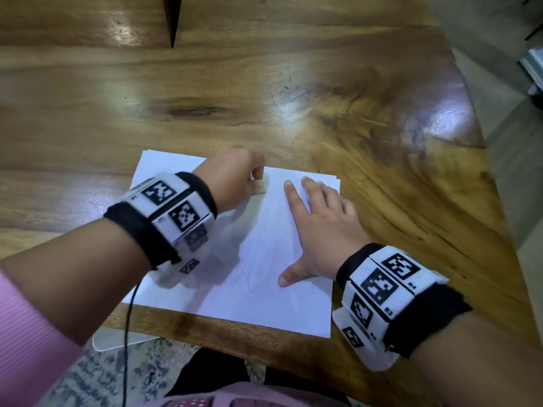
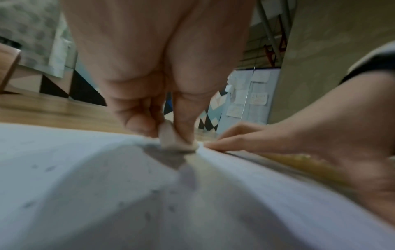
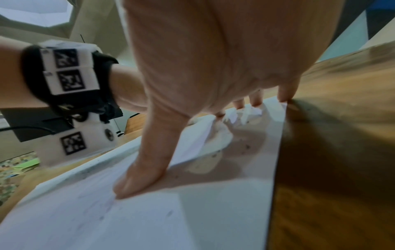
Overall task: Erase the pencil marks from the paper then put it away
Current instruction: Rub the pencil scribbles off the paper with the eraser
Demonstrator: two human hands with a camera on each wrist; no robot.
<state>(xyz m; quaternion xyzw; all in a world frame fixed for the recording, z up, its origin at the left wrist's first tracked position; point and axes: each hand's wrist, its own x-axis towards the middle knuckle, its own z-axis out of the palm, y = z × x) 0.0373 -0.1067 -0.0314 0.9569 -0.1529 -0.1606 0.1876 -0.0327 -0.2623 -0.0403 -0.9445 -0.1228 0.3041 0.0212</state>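
Flat white rectangular paper sheet (image 1: 258,259) with faint pencil marks, near the wooden table's (image 1: 264,92) front edge; small off-white eraser (image 1: 260,186) touching its far part.

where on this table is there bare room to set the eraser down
Bare wood lies beyond the paper toward the far table edge, and left of the sheet. The paper itself is crowded: left hand pinching the eraser, right hand pressing flat.
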